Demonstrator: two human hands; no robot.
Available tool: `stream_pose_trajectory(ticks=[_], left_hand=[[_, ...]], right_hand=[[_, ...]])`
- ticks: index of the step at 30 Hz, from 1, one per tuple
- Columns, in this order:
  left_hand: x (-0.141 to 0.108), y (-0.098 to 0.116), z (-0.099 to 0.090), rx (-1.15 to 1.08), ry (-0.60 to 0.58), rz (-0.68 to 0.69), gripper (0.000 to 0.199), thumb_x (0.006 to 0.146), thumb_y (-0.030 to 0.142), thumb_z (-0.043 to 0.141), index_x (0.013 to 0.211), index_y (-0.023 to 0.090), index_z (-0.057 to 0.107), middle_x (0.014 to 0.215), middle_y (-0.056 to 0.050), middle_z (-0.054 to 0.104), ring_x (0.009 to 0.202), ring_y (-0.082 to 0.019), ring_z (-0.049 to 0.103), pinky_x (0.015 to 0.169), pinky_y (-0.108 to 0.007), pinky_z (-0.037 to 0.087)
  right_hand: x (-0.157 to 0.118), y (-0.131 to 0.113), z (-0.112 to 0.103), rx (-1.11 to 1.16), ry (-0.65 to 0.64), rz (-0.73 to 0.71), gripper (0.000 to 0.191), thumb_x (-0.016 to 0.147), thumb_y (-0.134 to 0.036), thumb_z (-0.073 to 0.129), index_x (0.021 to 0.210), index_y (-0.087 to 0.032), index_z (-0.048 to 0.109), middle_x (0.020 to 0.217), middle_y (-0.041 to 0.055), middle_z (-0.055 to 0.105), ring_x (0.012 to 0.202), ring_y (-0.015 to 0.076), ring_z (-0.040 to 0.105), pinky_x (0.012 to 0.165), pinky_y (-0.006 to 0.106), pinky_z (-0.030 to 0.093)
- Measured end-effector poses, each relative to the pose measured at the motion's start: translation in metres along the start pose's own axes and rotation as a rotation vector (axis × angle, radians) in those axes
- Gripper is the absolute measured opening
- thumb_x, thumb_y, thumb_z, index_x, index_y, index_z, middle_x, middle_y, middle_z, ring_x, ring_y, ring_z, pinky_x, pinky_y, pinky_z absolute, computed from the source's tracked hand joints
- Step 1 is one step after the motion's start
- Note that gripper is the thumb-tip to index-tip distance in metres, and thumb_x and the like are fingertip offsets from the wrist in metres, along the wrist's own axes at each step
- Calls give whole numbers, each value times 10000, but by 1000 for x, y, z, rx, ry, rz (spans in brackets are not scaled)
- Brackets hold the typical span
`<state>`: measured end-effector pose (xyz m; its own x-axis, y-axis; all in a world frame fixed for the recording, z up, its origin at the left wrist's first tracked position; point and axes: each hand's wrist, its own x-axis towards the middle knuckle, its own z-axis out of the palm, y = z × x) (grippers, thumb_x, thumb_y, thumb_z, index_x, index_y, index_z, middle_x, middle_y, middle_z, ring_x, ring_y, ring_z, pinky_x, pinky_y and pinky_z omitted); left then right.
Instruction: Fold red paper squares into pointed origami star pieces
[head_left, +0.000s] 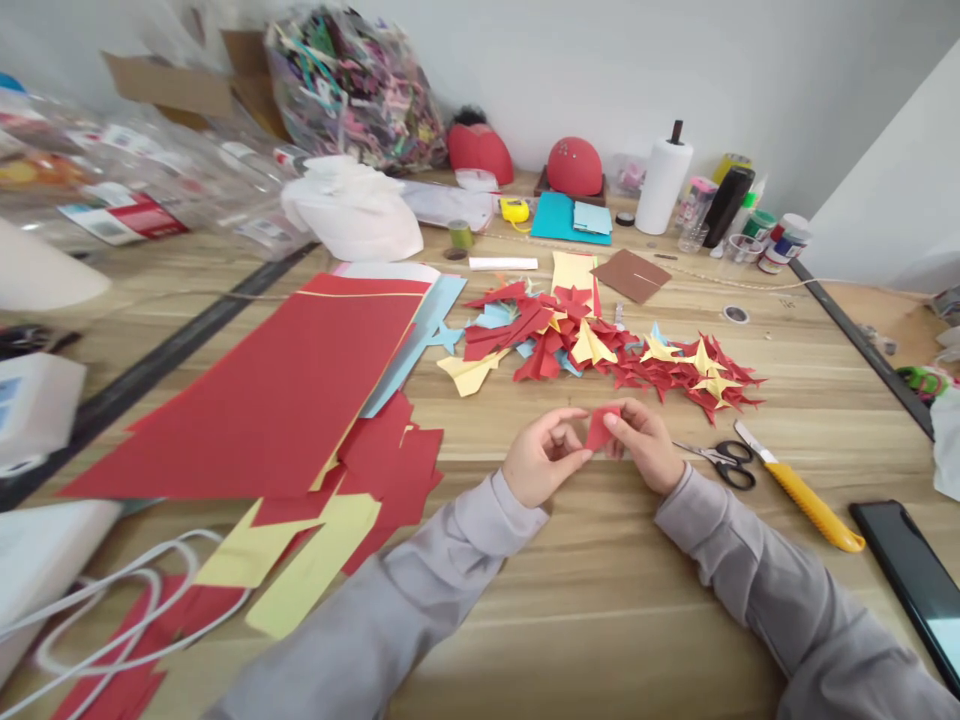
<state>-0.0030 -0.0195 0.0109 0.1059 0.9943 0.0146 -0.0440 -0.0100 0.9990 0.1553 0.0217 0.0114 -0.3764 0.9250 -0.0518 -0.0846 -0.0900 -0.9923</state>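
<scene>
A small folded red paper point(600, 428) is between my two hands, above the wooden table. My right hand point(643, 440) pinches it with thumb on top and fingers beneath. My left hand point(545, 455) has its thumb and fingertips at the paper's left edge, the fingers curled round it. Just beyond the hands lies a pile of folded paper shapes: red ones point(551, 345), yellow planes point(592, 345) and pointed stars point(703, 358). Large red sheets point(277, 390) and cut yellow strips point(315, 560) lie to the left.
Black-handled scissors point(731, 463), a yellow cutter point(814, 505) and a phone point(911, 575) lie at the right. White cables point(157, 600) loop at the lower left. Bottles, a yellow tape measure point(514, 210) and a teal sheet point(562, 222) are at the back.
</scene>
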Motion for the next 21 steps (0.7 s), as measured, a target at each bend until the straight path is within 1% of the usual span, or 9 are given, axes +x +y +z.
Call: stream_pose_trajectory(ticks=[1, 3, 6, 8, 10, 13, 17, 18, 21], left_hand=[[0, 0, 0, -11, 17, -1, 476, 661, 242, 689, 1079, 113, 503, 557, 61, 532, 494, -89, 513, 527, -225, 412], [1, 0, -1, -46, 31, -22, 479, 668, 257, 687, 1081, 113, 492, 558, 59, 540, 476, -93, 519, 511, -230, 424], [2, 0, -1, -58, 46, -64, 461, 665, 244, 692, 1064, 122, 498, 555, 60, 543, 470, -87, 518, 502, -221, 427], [2, 0, 0, -57, 53, -72, 440, 649, 231, 706, 1034, 134, 517, 555, 62, 540, 480, -83, 521, 508, -215, 430], [2, -2, 1, -73, 61, -71, 405, 635, 240, 719, 986, 142, 541, 550, 64, 532, 477, -84, 522, 507, -219, 438], [1, -8, 3, -99, 89, -81, 297, 625, 265, 732, 855, 145, 588, 543, 52, 535, 458, -83, 513, 475, -219, 430], [1, -7, 3, -155, 138, -93, 286, 591, 301, 765, 791, 140, 640, 566, 17, 585, 467, -93, 530, 454, -222, 447], [2, -5, 3, -201, 129, -117, 293, 595, 335, 763, 775, 135, 644, 572, 0, 602, 478, -110, 550, 448, -234, 462], [10, 5, 4, -416, 39, -242, 355, 680, 469, 673, 746, 121, 646, 600, -54, 643, 546, -168, 618, 480, -294, 526]], right_hand=[[0, 0, 0, 11, -13, 4, 348, 680, -455, 691, 857, -178, 576, 596, -46, 595, 424, 69, 491, 407, 195, 394], [0, 1, 1, 0, -50, 19, 353, 634, -418, 737, 840, -176, 584, 628, -40, 602, 450, 68, 496, 429, 199, 408], [0, 3, 1, -67, -64, 30, 294, 693, -446, 680, 743, -169, 594, 516, -51, 540, 409, 69, 460, 408, 200, 373], [-1, 5, 0, -79, -68, 29, 311, 731, -471, 636, 679, -170, 582, 510, -41, 546, 400, 69, 461, 406, 202, 370], [-1, 5, -1, -78, -63, 34, 348, 764, -493, 589, 643, -166, 573, 525, -25, 570, 393, 67, 473, 403, 199, 367], [-1, 5, -3, -60, -37, 48, 400, 804, -515, 523, 624, -162, 574, 519, -14, 583, 376, 65, 481, 395, 195, 362], [1, 6, -4, 16, 15, 65, 345, 755, -486, 606, 625, -167, 588, 525, -16, 593, 371, 67, 481, 367, 189, 347], [1, 6, -5, 40, 23, 66, 327, 741, -471, 629, 626, -167, 595, 535, -14, 602, 367, 65, 476, 361, 189, 345], [4, 6, -7, 137, 35, 74, 290, 718, -439, 666, 639, -163, 620, 553, -11, 612, 356, 59, 456, 347, 191, 343]])
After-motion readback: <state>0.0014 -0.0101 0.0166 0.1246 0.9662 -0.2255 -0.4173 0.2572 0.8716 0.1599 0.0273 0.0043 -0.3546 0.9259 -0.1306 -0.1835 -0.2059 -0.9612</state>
